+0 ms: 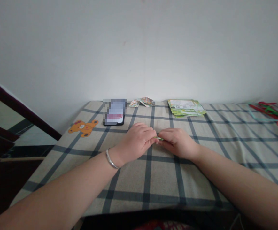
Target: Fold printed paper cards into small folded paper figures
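Close together over the middle of the table, my left hand (pixel 140 140) and my right hand (pixel 177 142) both pinch a small folded green paper (pixel 160 138). Only a narrow strip of it shows between the fingertips; the rest is hidden by my fingers. Beyond my right hand lies a stack of printed green paper sheets (pixel 185 107). Several small folded paper pieces (pixel 142 102) sit against the wall, past my left hand. A silver bangle (pixel 111 159) circles my left wrist.
A phone (pixel 115 111) with a blurred screen lies at the back left. The checked tablecloth (pixel 129 185) bears an orange bear picture (pixel 83 127) at the left. Red, green and turquoise ribbon-like strips (pixel 275 115) are heaped at the far right. A white wall (pixel 139 51) rises behind the table.
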Tool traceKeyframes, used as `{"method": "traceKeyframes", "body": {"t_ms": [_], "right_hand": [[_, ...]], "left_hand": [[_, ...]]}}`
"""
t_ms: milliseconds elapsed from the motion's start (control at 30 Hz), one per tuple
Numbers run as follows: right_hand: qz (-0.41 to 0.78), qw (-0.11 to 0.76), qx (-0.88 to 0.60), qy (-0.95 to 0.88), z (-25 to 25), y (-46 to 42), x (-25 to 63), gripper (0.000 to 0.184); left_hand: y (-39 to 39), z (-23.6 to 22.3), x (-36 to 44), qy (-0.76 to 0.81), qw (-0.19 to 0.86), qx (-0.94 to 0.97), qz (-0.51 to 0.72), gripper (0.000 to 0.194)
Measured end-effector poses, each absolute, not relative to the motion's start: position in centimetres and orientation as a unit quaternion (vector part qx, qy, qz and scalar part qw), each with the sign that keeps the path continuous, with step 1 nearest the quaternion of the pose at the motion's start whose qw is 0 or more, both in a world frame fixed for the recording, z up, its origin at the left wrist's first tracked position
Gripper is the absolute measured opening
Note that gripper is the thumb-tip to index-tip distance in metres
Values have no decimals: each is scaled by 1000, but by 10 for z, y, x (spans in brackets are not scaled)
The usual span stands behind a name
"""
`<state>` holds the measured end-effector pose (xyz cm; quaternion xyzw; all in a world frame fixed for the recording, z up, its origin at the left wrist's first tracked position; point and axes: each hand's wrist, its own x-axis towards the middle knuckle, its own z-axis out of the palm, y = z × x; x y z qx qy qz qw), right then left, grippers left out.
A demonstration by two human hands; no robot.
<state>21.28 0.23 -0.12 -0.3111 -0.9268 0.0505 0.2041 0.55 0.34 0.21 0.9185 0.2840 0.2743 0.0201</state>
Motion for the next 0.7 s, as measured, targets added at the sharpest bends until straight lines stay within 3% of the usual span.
{"method": "traceKeyframes", "body": {"t_ms": [200,500,700], "right_hand": [[92,203,-357,-907,-1,2,213,15],[48,197,-387,-899,1,1,210,22],[21,205,-416,-886,-2,1,209,23]], "left_hand": [[9,1,3,304,81,897,312,27],[5,0,5,339,-25,907,249,26],[5,0,6,343,-3,898,276,17]]}}
